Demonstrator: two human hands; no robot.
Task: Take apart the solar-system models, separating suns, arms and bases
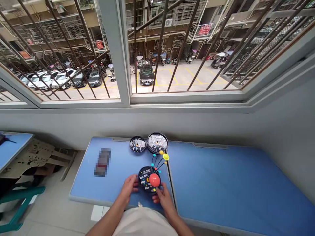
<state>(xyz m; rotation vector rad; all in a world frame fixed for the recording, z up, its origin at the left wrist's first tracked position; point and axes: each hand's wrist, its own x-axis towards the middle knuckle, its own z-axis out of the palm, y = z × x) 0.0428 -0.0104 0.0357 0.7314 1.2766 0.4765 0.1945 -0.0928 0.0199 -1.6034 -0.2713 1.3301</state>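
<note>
A round black base (145, 179) with coloured labels lies on the blue table (216, 183), near its front edge. A red-orange ball (154, 180) sits at its middle, and thin arms carry small coloured balls, the largest a yellow one (166, 157). My left hand (129, 187) rests against the base's left rim, fingers curled. My right hand (162, 195) holds the near right rim just below the red ball, fingers bent around it. Two round black discs, a smaller disc (137, 144) and a larger disc (157, 143), lie at the table's far edge.
A blurred dark object (102, 162) lies on the left part of the table. A barred window (157, 49) above looks onto a car park. At left stand a second blue table (12, 144), cut wooden sheets (36, 157) and a teal frame (22, 203) on the floor.
</note>
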